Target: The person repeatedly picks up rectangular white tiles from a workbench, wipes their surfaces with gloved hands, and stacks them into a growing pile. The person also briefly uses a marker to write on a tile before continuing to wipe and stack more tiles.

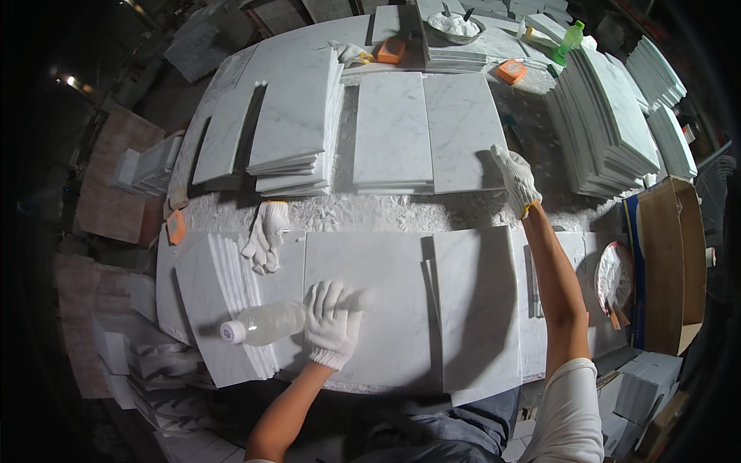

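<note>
My gloved left hand point(333, 320) is clenched round a translucent plastic bottle point(262, 323), lower centre. My right hand point(515, 179), fingers spread flat, presses a smooth veined marble tile point(461, 131) at upper centre.

**Single head-worn fisheye view, looking down on a tile bench**

One view only, so no overlap with a second view can be shown. The camera sits on the person's head and faces steeply downward and forward over the workbench point(432, 208). The forearms enter from the lower edge: the left hand point(333, 322) lies close beneath the lens, the right hand point(515, 179) reaches farther out. Straight slab edges bow toward the rim, and the corners fall into black. The far tile stacks point(610, 131) appear small near the upper edge.
</note>
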### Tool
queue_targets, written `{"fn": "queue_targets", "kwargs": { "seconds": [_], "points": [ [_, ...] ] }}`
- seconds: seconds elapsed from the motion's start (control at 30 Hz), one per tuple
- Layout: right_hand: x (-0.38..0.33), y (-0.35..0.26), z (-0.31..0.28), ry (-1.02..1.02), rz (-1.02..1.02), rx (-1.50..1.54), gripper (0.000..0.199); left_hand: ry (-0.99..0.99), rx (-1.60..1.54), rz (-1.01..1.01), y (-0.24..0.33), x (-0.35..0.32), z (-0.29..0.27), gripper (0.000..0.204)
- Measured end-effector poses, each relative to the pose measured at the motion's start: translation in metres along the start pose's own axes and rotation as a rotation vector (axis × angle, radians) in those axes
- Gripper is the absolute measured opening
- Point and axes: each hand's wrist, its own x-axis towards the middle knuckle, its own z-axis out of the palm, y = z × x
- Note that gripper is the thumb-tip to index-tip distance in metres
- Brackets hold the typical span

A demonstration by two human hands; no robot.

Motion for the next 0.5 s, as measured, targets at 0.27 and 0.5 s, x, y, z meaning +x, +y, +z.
{"fn": "queue_targets", "kwargs": {
  "seconds": [0.27,0.5],
  "points": [
    [0.005,0.005,-0.001,-0.061,0.077,-0.072,0.048,-0.032,0.0,-0.002,0.002,0.006,-0.001,0.031],
    [0.009,0.009,0.003,-0.017,0.126,-0.09,0.064,-0.025,-0.008,-0.019,-0.001,0.005,-0.001,0.032]
  ]
}}
